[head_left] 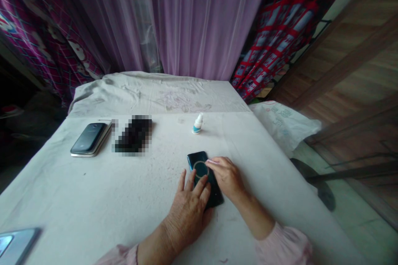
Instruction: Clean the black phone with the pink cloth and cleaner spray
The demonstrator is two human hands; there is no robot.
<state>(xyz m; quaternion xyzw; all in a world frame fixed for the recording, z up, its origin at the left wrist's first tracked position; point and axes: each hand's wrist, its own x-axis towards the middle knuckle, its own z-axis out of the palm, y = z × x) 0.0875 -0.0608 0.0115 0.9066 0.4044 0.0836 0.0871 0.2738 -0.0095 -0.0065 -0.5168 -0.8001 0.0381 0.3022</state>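
Two bare hands, ours, come together at a dark phone, which lies on the white cloth directly beneath our fingers. Our left hand lies palm down over the phone's lower left part, its fingers loosely spread and flat, pressing or resting rather than gripping. Our right hand, at the phone's right edge, is closed in a pinch on a slim pinkish piece; its tip points at the pale ring on the phone, though we cannot tell whether it touches.

Beyond both hands, a little farther than the phone's top, we have a small white and blue bottle standing upright. Away to the left of our left hand, and farther off, a dark pixelated patch hides whatever lies there. Past it, farther left, a black handset rests on top of a paler flat item. Nearer to us, well left of our left hand, part of a silvery device shows. To the right of our right hand, beyond the table's edge, is a white plastic bag.
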